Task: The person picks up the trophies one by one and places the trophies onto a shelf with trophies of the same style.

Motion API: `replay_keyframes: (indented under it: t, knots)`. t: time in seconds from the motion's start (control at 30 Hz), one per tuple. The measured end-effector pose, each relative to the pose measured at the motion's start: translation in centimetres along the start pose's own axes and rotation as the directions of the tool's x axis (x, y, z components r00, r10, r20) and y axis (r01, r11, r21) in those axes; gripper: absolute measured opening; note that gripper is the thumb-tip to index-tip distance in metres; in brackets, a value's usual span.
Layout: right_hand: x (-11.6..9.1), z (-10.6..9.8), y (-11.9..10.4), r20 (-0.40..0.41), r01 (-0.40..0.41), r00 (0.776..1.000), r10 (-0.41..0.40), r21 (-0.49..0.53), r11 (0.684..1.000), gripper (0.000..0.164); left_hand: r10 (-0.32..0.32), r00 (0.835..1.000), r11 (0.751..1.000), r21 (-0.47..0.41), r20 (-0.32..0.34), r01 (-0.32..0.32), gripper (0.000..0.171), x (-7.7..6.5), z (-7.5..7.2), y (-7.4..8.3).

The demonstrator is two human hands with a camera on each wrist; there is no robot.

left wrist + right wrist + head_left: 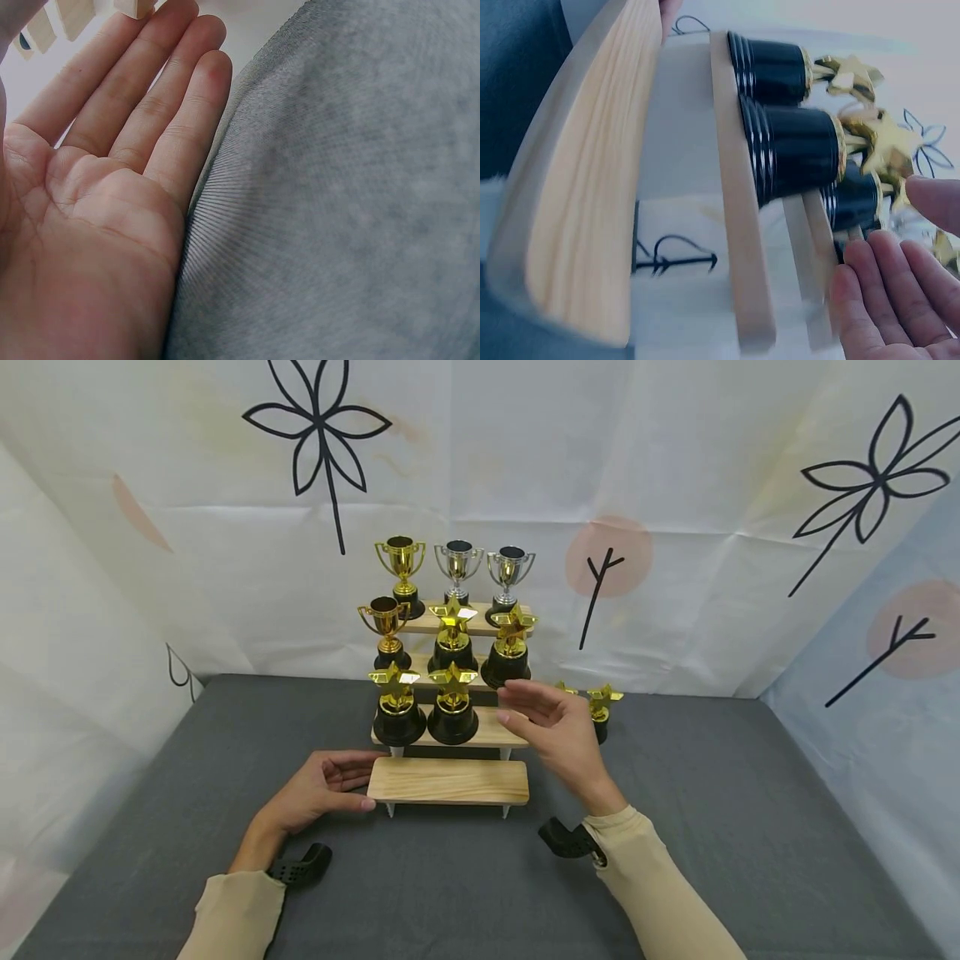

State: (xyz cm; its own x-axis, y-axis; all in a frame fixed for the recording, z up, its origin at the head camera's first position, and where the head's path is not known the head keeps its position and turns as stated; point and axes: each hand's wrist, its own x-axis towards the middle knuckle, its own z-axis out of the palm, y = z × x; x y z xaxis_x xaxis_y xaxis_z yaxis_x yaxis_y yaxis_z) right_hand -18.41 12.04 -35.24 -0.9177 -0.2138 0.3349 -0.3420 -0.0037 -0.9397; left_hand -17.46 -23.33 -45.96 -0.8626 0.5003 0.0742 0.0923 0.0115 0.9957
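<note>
on the stand [491, 730]: eight trophies [453, 725], gap at right | left hand [322, 787] at bottom step [448, 779], right hand [557, 731] by gap, both loose-fingered, gripping nothing | step: likely filling rows | next: probably grasp a spare star [602, 702] (two at right, part-hidden)

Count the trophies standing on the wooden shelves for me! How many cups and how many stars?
Cups: 4
Stars: 4
Total: 8
</note>
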Motion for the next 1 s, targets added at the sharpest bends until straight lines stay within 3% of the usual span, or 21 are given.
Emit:
replay_keyframes:
  t: [0.27,0.57,1.0]
  knots:
    - [-1.0,-1.8,1.1,-0.077,-0.006,0.997,0.009,0.037,0.999,0.043,-0.003,1.000,1.000,0.011,-0.002,0.003,0.071,0.0,0.0,0.1]
    - [-1.1,-3.5,1.8,-0.142,-0.017,0.990,0.013,-0.028,0.999,0.041,-0.003,1.000,1.000,0.008,-0.002,0.003,0.071,-0.1,0.1,0.1]
    - [-1.2,-8.3,2.8,-0.346,-0.013,0.938,0.006,-0.020,1.000,0.037,-0.024,1.000,1.000,0.008,-0.007,0.025,0.072,0.0,0.1,0.2]
